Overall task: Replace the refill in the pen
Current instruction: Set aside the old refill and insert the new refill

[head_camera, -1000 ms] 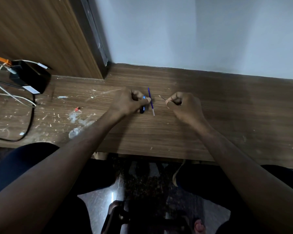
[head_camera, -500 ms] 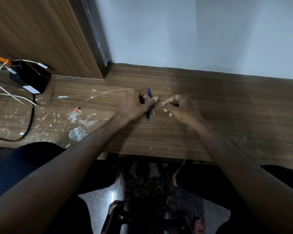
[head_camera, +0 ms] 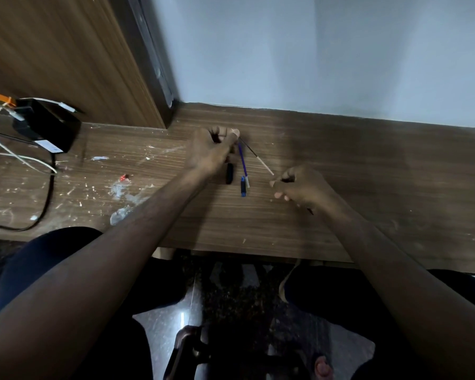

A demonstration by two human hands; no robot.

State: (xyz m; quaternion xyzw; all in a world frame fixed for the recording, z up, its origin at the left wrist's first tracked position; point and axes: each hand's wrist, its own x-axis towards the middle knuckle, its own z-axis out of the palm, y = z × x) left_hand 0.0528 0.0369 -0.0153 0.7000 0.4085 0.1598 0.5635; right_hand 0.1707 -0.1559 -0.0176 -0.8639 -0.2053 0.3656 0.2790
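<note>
Left fingers: the left hand [head_camera: 211, 153] pinches the dark far end of a thin refill [head_camera: 255, 156] between thumb and fingertip; the other fingers are curled in.
Right fingers: the right hand [head_camera: 302, 187] is loosely curled just beside the pale near end of that refill; whether it touches it, or holds anything small, I cannot tell.
Held refill: slants from the left fingertips down toward the right hand, above the desk [head_camera: 368, 174].
On the desk: a blue refill [head_camera: 243, 163] lies between the hands, a short blue pen piece [head_camera: 243, 185] beside its near end, and a black pen piece [head_camera: 229, 173] by the left wrist.
Done: the pen looks taken apart, with one refill out.
Left: judging by this, the fresh refill must go into the barrel and the pieces be joined again; which refill is the new one I cannot tell.
</note>
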